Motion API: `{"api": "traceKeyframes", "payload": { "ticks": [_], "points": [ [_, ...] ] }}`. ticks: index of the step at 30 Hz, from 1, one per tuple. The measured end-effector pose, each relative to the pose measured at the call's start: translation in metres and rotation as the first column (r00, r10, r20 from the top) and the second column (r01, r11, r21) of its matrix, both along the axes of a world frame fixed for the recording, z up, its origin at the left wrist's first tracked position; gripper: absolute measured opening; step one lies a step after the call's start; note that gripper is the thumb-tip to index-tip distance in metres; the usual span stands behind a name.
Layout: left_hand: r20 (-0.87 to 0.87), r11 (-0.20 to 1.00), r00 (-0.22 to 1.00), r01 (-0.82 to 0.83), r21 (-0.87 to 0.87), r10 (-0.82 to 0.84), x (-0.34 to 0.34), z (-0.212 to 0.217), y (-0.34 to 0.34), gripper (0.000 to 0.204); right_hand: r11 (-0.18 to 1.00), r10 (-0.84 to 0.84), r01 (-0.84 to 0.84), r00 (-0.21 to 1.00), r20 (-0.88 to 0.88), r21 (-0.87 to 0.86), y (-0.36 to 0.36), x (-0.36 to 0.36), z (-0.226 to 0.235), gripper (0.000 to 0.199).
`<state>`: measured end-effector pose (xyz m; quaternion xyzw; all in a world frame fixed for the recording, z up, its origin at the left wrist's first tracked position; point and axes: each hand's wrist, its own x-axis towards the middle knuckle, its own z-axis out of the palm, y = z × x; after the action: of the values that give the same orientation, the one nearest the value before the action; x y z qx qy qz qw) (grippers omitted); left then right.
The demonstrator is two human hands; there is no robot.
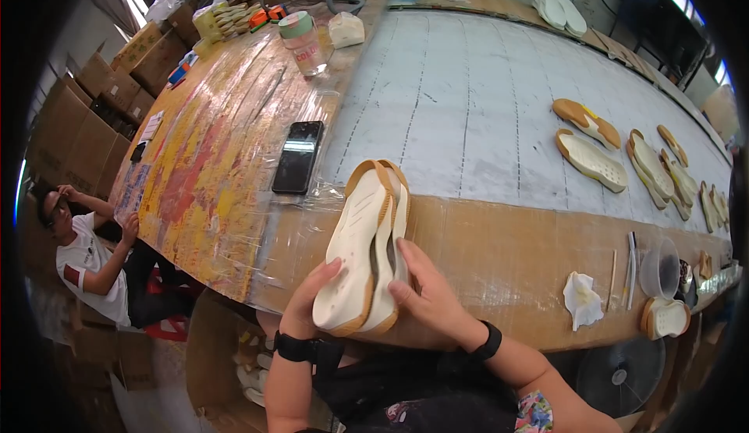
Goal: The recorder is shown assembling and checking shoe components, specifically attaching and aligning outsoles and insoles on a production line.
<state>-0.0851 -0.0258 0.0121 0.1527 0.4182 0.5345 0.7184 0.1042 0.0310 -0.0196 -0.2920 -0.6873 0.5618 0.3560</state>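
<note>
- Fingers of both the left hand [306, 300] and right hand [427, 296] grip a pair of cream shoe soles [365, 246].
- Beneath: plastic-wrapped wooden tabletop [499, 253], paint-stained at left, black phone [298, 157] lying flat.
- Cardboard boxes [82, 125] line the room's left.

Bright, even daylight. Main sources: windows beyond the far-left corner and the far-right edge of the long plastic-wrapped wooden table [499, 253], both blown out to white. Clear plastic film over the paint-stained left part of the table throws streaky glare. The grey stitched mat [468, 97] down the middle reads flat, no hot spots. Shadows soft and short; a faint one under the pair of cream foam shoe soles with tan rims [367, 246] at the near edge. Heavy fisheye bending: table edges bow, black vignette fills all corners. Centre sharp; small things at the far right edge smear and lose detail. Floor under the near edge dim.
</note>
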Motion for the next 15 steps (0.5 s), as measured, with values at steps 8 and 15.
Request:
{"api": "traceKeyframes", "payload": {
  "ticks": [8,15],
  "points": [
    [0.246,0.903,0.911,-0.381,0.197,0.331,0.000,-0.034,-0.045,0.048,0.981,-0.086,0.073,0.994,0.067,0.179,-0.019,-0.005,0.022,0.069],
    [0.312,0.475,0.494,-0.869,0.141,0.811,0.035,-0.039,-0.064,0.050,0.929,0.110,-0.149,0.985,0.132,0.339,-0.038,-0.012,0.051,0.062]
  ]
}}
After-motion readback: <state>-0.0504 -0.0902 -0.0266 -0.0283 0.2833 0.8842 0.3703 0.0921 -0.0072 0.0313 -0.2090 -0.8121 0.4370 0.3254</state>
